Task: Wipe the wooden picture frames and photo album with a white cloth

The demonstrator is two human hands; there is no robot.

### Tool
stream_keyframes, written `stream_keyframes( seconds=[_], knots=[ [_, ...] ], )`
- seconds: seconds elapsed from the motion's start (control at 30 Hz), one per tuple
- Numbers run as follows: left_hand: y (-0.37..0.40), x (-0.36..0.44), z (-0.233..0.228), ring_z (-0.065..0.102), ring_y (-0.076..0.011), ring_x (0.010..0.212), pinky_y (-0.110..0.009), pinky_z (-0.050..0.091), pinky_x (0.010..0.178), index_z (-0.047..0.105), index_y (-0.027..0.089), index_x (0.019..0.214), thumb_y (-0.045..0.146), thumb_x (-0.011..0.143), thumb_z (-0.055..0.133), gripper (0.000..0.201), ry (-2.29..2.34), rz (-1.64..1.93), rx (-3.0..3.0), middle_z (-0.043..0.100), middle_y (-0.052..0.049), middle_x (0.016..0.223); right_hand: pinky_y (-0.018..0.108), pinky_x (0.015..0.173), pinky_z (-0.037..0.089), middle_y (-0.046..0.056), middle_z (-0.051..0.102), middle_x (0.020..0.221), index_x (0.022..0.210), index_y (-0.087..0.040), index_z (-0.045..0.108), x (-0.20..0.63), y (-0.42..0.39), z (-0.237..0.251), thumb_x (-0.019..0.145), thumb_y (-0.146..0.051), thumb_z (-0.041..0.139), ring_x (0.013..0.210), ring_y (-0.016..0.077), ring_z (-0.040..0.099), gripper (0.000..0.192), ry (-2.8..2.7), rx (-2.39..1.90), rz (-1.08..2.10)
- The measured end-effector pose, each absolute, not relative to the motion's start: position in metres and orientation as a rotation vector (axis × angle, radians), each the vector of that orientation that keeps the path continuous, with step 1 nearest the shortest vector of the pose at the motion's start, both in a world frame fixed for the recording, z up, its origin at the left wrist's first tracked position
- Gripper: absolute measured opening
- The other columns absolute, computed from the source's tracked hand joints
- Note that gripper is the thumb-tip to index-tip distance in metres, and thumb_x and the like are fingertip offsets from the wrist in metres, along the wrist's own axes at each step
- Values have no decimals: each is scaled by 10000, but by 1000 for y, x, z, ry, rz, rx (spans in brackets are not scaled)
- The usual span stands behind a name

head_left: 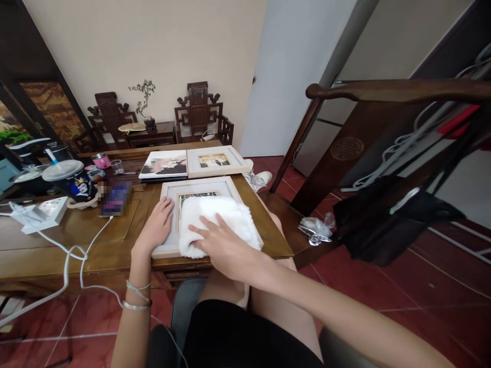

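Left hand (156, 226) lies flat, fingers spread, pinning the white picture frame (169, 190) steady; right hand (220, 246) presses open-palmed on the fluffy white cloth (233, 214) covering its glass.

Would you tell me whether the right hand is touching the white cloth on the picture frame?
Touching. The head view shows the right hand lying flat on the white cloth, fingers spread across its fluffy surface with no gap, atop the picture frame.

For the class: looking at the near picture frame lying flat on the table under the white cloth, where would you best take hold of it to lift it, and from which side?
Probably the picture frame by its left and right rails, from the near edge, since it lies flat and overhangs slightly. The left hand already rests on the left rail; the right hand presses the white cloth.
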State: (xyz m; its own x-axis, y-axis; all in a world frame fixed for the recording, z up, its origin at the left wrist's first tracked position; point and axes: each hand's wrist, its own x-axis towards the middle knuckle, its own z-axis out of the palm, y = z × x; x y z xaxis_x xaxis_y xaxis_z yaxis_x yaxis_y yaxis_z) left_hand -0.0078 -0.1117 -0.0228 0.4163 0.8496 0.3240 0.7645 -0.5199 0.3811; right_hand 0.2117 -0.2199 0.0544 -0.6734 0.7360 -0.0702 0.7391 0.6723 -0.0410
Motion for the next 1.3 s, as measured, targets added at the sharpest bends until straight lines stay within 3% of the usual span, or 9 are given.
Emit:
stream_keyframes(
  seconds=[0.2,0.4,0.63,0.8,0.97,1.1,1.3],
  knots=[
    [-111,-7,-25,300,-273,1481,-513,236,1229,519,101,1405,266,973,333,498,1411,724,2492,449,-151,1524,835,1063,74,103,513,1478,1128,-223,743,281,-240,51,718,50,471,1433,415,329,563,2704,1528,7],
    [-111,-6,-25,281,-276,1488,-488,254,1232,529,71,1396,88,874,331,558,1441,658,2528,469,-159,1503,888,1010,57,36,508,1476,1000,-263,770,310,-229,44,693,76,456,1450,427,287,555,2599,1661,160],
    [-110,-9,-27,308,-277,1477,-505,259,1228,550,109,1388,55,818,364,602,1430,693,2511,483,-137,1496,823,1068,123,22,552,1448,1073,-246,750,304,-152,45,732,92,403,1457,361,303,593,2596,1772,155],
    [-107,-12,-29,332,-278,1466,-513,264,1224,567,104,1373,83,820,370,587,1423,747,2492,502,-144,1479,644,1123,272,90,525,1474,1141,-156,725,304,-115,41,766,80,413,1454,347,312,542,2669,1739,192],
    [-102,-13,-35,361,-263,1452,-519,270,1222,573,142,1371,99,813,392,589,1408,831,2446,523,-115,1469,608,1112,322,109,472,1512,1137,-152,727,312,-148,36,681,101,402,1482,340,253,615,2773,1656,63],
    [-103,-11,-34,359,-265,1454,-509,274,1223,576,109,1360,102,824,374,573,1419,840,2453,521,-133,1469,588,1149,307,103,448,1528,1143,-166,731,321,-207,37,622,91,409,1486,327,239,665,2821,1599,-101],
    [-107,-12,-28,312,-278,1477,-531,258,1226,571,127,1371,82,797,395,602,1370,775,2467,492,-125,1496,551,1148,346,65,430,1543,1177,-195,719,318,-246,44,630,82,388,1488,308,236,697,2790,1598,-215]
  ],
)
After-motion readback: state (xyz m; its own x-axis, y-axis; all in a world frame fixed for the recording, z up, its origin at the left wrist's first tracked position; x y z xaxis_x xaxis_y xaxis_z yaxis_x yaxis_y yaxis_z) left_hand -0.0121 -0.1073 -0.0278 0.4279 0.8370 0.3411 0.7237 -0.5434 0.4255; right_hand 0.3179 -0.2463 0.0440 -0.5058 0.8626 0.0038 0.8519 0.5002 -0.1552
